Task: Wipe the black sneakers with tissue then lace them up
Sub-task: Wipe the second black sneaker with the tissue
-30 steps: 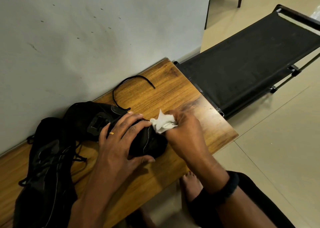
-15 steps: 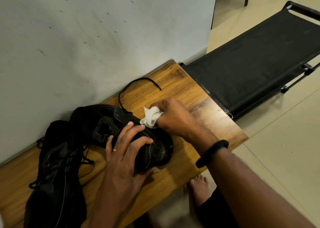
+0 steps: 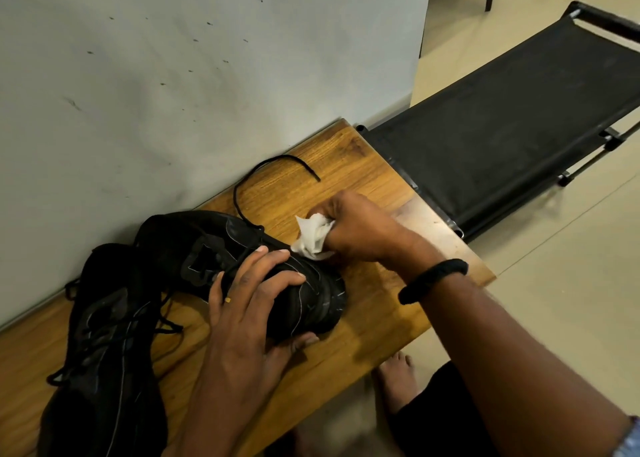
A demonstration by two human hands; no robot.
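Observation:
A black sneaker point(image 3: 194, 248) lies on the wooden bench point(image 3: 363, 321), toe pointing right. My left hand point(image 3: 249, 304) grips its front part from above, thumb under the near side. My right hand point(image 3: 356, 231) holds a crumpled white tissue point(image 3: 313, 236) and presses it against the far side of the toe. A second black sneaker point(image 3: 100, 363) with its laces in lies to the left, nearer me. A loose black lace point(image 3: 263, 172) curls on the bench behind the first sneaker.
A grey wall point(image 3: 173, 75) runs along the bench's far edge. A black fabric cot point(image 3: 502, 127) stands on the tiled floor just right of the bench. My bare foot point(image 3: 398, 373) is on the floor below the bench's front edge.
My right hand with the tissue has moved from the toe's near right side across to its far side. The left hand keeps its grip on the sneaker.

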